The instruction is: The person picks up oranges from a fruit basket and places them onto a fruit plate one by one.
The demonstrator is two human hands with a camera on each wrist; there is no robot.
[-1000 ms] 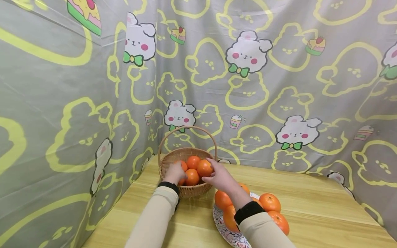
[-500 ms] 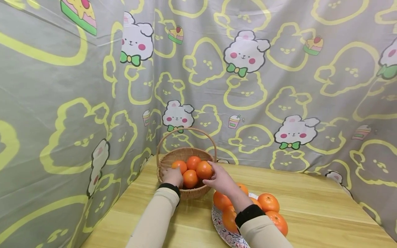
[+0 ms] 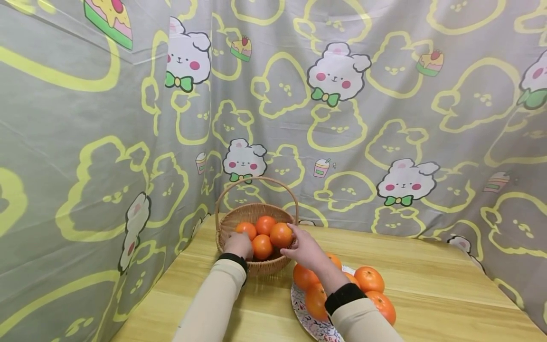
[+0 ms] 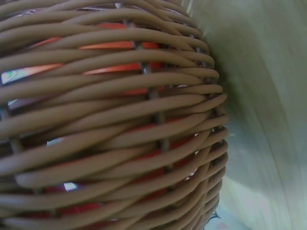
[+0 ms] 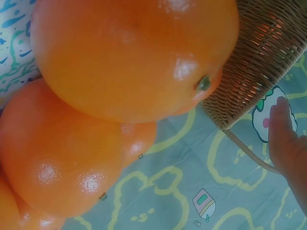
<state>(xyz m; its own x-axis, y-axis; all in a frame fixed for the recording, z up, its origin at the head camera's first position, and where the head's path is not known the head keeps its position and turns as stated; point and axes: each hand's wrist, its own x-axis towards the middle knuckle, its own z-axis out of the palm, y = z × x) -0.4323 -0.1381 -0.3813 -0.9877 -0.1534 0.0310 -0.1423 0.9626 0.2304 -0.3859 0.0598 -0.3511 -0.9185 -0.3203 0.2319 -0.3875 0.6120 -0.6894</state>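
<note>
A brown wicker basket [image 3: 265,268] with a tall arched handle holds several oranges, among them a front orange [image 3: 262,247] and a right-hand orange [image 3: 281,235]. My left hand [image 3: 239,245] reaches over the basket's left front rim, beside the left orange [image 3: 246,230]. Its fingertips are hidden, and I cannot tell whether they grip anything. My right hand [image 3: 304,248] is at the basket's right side, index finger and thumb spread beside the right-hand orange. In the right wrist view, the right hand's fingers [image 5: 282,117] look straight. Woven basket wall [image 4: 110,105] fills most of the left wrist view.
A patterned plate [image 3: 301,311] piled with several larger oranges [image 3: 370,279] stands under my right forearm, right of the basket. Both stand on a wooden table [image 3: 436,285]. A grey cartoon-print curtain [image 3: 273,128] hangs behind and on the left.
My left hand has drawn slightly down and left, uncovering more of the left orange. My right hand stays by the right-hand orange. The head view has shifted slightly.
</note>
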